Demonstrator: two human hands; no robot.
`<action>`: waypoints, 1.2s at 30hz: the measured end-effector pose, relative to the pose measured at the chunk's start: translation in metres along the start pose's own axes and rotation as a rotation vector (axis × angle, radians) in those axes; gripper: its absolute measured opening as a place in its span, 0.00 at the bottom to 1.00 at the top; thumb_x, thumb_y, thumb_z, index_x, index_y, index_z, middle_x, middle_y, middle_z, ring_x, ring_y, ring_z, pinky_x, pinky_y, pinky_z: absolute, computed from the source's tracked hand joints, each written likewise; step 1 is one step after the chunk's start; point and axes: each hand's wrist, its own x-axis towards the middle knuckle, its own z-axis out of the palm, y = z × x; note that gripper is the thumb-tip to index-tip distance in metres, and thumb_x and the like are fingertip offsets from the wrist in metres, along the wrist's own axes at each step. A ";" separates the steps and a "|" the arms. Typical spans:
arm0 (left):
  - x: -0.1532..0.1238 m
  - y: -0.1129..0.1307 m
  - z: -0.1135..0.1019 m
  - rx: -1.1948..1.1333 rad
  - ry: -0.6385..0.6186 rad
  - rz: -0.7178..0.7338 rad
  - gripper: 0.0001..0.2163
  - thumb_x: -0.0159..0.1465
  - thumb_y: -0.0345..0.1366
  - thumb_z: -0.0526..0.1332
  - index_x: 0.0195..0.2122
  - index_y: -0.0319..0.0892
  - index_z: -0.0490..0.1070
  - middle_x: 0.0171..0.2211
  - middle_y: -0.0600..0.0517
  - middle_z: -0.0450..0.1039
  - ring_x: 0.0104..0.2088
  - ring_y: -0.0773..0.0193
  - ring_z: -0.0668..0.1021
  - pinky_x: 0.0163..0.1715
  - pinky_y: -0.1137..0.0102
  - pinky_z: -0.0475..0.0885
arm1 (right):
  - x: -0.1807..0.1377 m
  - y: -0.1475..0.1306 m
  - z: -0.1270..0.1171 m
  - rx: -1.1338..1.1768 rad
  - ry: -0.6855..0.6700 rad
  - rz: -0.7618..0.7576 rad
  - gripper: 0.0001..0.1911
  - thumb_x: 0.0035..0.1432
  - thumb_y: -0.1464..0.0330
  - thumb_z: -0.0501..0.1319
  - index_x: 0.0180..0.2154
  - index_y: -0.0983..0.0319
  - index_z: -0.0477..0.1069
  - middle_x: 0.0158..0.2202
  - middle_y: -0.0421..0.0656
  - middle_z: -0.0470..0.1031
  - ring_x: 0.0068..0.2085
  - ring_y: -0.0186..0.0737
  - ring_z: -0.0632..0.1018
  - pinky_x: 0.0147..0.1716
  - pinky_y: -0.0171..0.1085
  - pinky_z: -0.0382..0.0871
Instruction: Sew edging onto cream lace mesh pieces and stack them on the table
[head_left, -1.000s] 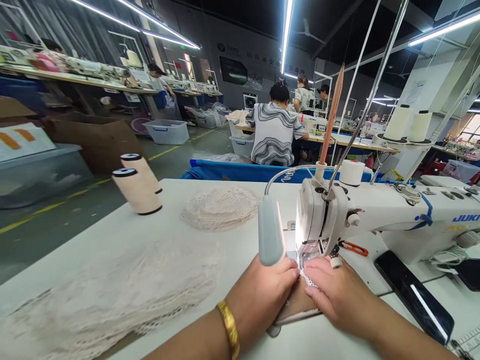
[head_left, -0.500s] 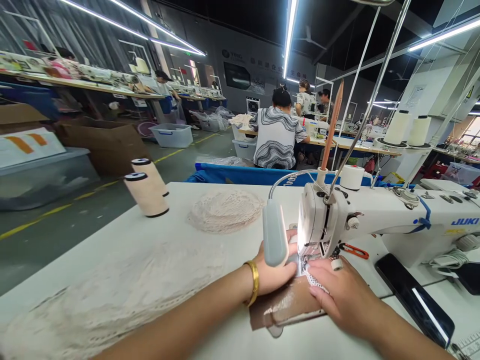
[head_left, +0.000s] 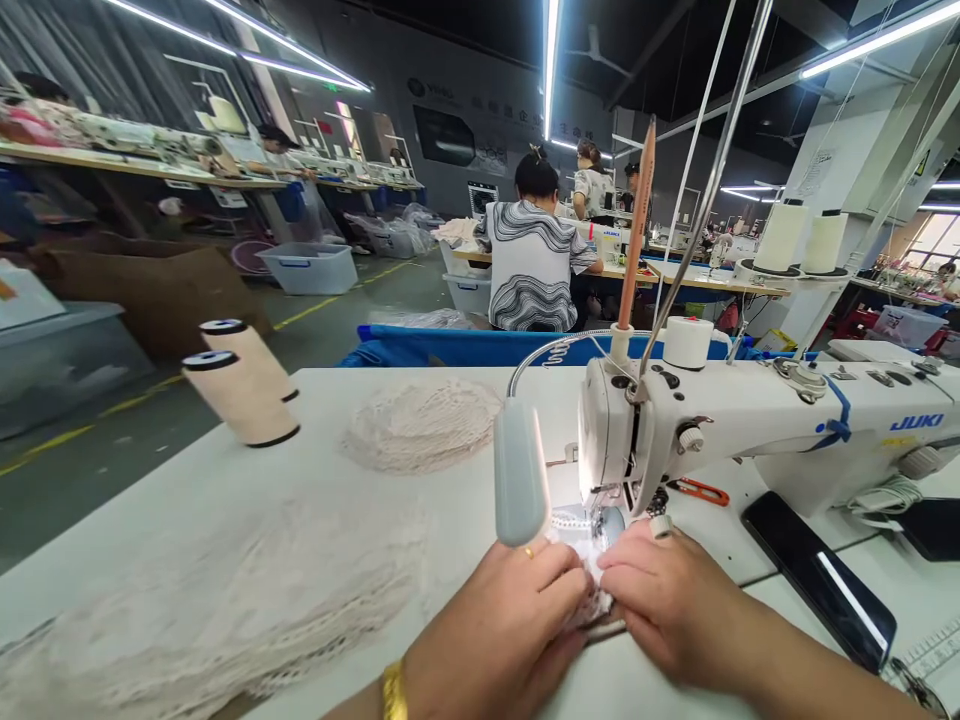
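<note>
Both my hands meet just in front of the presser foot of a white sewing machine [head_left: 750, 420]. My left hand [head_left: 502, 630], with a gold bangle at the wrist and a ring, has its fingers curled and pinching a small white lace piece [head_left: 581, 560]. My right hand [head_left: 667, 605] pinches the same lace from the right, a thimble-like cap on one finger. A brownish fabric under the lace is mostly hidden by my hands. The machine's grey lamp [head_left: 520, 480] hangs just above my left hand.
A pile of cream lace [head_left: 225, 600] lies at the near left, and a second heap of cream lace [head_left: 420, 425] farther back. Two cream thread cones [head_left: 240, 390] stand at the left edge. A dark phone [head_left: 817, 580] and orange snips [head_left: 701, 490] lie right of the needle. Other people sit at machines behind.
My left hand pulled back from beside the needle toward me and closed on the lace next to my right hand. The brown fabric is now mostly covered. The camera view shifted a little.
</note>
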 end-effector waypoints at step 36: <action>0.007 -0.010 0.009 0.046 0.146 0.223 0.15 0.66 0.16 0.54 0.38 0.44 0.72 0.37 0.52 0.81 0.36 0.58 0.80 0.39 0.62 0.72 | -0.003 -0.001 0.001 -0.163 -0.032 0.119 0.13 0.64 0.76 0.58 0.48 0.58 0.73 0.37 0.43 0.74 0.36 0.47 0.70 0.38 0.42 0.61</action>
